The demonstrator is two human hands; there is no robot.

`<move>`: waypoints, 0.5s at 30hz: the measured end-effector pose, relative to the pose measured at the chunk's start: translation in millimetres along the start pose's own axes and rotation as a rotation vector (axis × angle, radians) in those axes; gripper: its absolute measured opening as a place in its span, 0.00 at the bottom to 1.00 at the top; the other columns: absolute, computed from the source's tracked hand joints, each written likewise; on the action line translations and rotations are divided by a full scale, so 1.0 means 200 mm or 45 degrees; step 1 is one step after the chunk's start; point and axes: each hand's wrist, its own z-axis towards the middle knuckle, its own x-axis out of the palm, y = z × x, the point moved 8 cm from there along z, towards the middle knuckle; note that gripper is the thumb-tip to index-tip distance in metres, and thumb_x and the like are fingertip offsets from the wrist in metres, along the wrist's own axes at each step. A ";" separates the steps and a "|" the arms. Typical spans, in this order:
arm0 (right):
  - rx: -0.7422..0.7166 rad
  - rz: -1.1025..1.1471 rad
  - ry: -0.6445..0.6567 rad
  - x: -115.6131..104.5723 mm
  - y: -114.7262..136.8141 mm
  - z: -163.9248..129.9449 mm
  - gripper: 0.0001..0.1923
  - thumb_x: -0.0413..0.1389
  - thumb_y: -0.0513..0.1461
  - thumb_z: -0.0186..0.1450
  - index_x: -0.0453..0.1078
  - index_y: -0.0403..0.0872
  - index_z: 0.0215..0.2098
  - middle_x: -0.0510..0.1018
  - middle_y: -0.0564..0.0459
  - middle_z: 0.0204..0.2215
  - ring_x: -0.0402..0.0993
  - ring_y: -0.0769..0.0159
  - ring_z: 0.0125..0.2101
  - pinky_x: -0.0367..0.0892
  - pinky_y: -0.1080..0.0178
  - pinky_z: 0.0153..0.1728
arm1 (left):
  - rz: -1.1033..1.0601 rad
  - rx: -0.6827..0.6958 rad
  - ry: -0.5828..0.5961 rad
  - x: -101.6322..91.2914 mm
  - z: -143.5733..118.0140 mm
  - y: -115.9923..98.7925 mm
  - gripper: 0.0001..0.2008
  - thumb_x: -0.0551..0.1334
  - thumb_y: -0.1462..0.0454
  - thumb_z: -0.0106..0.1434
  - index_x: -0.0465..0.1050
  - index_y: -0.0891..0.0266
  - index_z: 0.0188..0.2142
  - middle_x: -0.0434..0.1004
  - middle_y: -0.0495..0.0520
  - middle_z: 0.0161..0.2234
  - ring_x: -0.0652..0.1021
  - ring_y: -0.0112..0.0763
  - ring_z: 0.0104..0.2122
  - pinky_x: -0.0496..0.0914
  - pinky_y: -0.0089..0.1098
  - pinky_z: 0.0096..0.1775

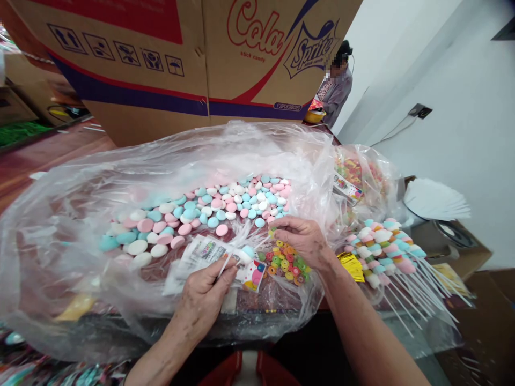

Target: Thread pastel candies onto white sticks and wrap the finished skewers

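The crinkled plastic sheeting (pixel 72 225) is gleaming, pastel candies (pixel 216 203) are looking matt and smooth, gold strips (pixel 351 266) are shining metallically.

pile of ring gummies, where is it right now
In the head view, the pile of ring gummies lies just right of centre, below the right hand's fingers and beside the printed packets.

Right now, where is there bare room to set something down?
The reddish tabletop at left has a bare patch between the carton and clear plastic. Crowded: around the left hand and right hand, with pastel candies, ring candies and printed cards; far right, marshmallow skewers.
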 end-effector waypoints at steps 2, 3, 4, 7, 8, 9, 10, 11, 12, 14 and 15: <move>0.023 0.091 -0.015 0.00 -0.01 0.00 0.10 0.67 0.40 0.53 0.81 0.50 0.35 0.82 0.56 0.33 0.75 0.66 0.34 0.68 0.63 0.38 | -0.039 -0.031 0.018 0.01 0.00 0.02 0.17 0.63 0.54 0.61 0.84 0.60 0.43 0.70 0.45 0.18 0.68 0.29 0.20 0.63 0.27 0.24; 0.033 0.149 -0.038 0.00 -0.01 0.00 0.11 0.68 0.41 0.52 0.81 0.50 0.35 0.82 0.56 0.32 0.75 0.67 0.33 0.68 0.63 0.37 | -0.051 -0.044 0.027 0.01 0.00 0.03 0.17 0.63 0.53 0.62 0.83 0.60 0.43 0.70 0.45 0.19 0.67 0.28 0.20 0.63 0.27 0.23; 0.040 0.201 -0.065 0.00 -0.01 0.00 0.11 0.68 0.41 0.52 0.81 0.50 0.34 0.82 0.56 0.31 0.75 0.67 0.32 0.69 0.63 0.37 | -0.054 -0.052 0.031 0.01 -0.01 0.04 0.18 0.63 0.53 0.62 0.83 0.61 0.43 0.69 0.45 0.19 0.67 0.28 0.20 0.62 0.26 0.23; 0.050 0.262 -0.111 0.00 -0.01 -0.01 0.12 0.69 0.41 0.50 0.81 0.50 0.34 0.81 0.57 0.29 0.74 0.68 0.31 0.69 0.63 0.36 | -0.040 -0.058 0.042 0.02 -0.01 0.05 0.18 0.63 0.52 0.63 0.83 0.61 0.43 0.68 0.45 0.20 0.66 0.28 0.21 0.59 0.26 0.22; 0.059 0.258 -0.107 0.00 -0.01 -0.01 0.12 0.70 0.41 0.49 0.81 0.50 0.33 0.81 0.56 0.29 0.74 0.68 0.31 0.69 0.63 0.36 | -0.044 -0.056 0.044 0.02 -0.01 0.05 0.18 0.63 0.52 0.63 0.83 0.61 0.43 0.68 0.45 0.20 0.66 0.28 0.21 0.58 0.26 0.22; 0.070 0.249 -0.096 0.01 -0.01 -0.01 0.13 0.70 0.41 0.49 0.81 0.49 0.33 0.82 0.56 0.30 0.75 0.67 0.31 0.69 0.63 0.35 | -0.055 -0.056 0.045 0.02 0.00 0.05 0.18 0.63 0.52 0.63 0.83 0.62 0.43 0.68 0.45 0.20 0.65 0.28 0.21 0.58 0.26 0.22; 0.081 0.242 -0.086 0.01 -0.01 -0.01 0.13 0.70 0.41 0.49 0.81 0.49 0.33 0.82 0.55 0.30 0.75 0.67 0.31 0.69 0.64 0.35 | -0.069 -0.056 0.042 0.02 0.00 0.05 0.18 0.63 0.52 0.63 0.82 0.62 0.43 0.68 0.45 0.20 0.65 0.28 0.21 0.58 0.26 0.22; 0.092 0.235 -0.077 0.02 -0.01 -0.02 0.13 0.70 0.41 0.49 0.81 0.49 0.33 0.82 0.55 0.30 0.75 0.67 0.31 0.69 0.64 0.34 | -0.080 -0.056 0.040 0.02 0.00 0.05 0.18 0.63 0.52 0.63 0.82 0.61 0.44 0.68 0.45 0.20 0.65 0.28 0.21 0.58 0.26 0.22; 0.102 0.225 -0.063 0.03 -0.01 -0.02 0.12 0.69 0.41 0.50 0.81 0.49 0.34 0.82 0.55 0.30 0.75 0.67 0.31 0.69 0.64 0.34 | -0.083 -0.056 0.040 0.02 0.00 0.05 0.18 0.63 0.53 0.63 0.82 0.61 0.44 0.67 0.45 0.20 0.65 0.28 0.21 0.58 0.26 0.22; 0.102 0.177 0.004 0.07 0.00 -0.03 0.11 0.68 0.41 0.51 0.81 0.49 0.34 0.82 0.56 0.30 0.75 0.67 0.32 0.69 0.64 0.35 | -0.078 -0.049 0.044 0.02 0.00 0.04 0.17 0.63 0.53 0.63 0.83 0.61 0.43 0.67 0.44 0.20 0.65 0.28 0.21 0.59 0.26 0.22; 0.088 0.140 0.058 0.10 0.00 -0.04 0.10 0.68 0.40 0.52 0.81 0.49 0.34 0.81 0.56 0.30 0.75 0.67 0.32 0.69 0.64 0.36 | -0.076 -0.041 0.049 0.02 0.00 0.04 0.16 0.63 0.54 0.62 0.83 0.60 0.43 0.67 0.44 0.20 0.66 0.28 0.21 0.59 0.26 0.23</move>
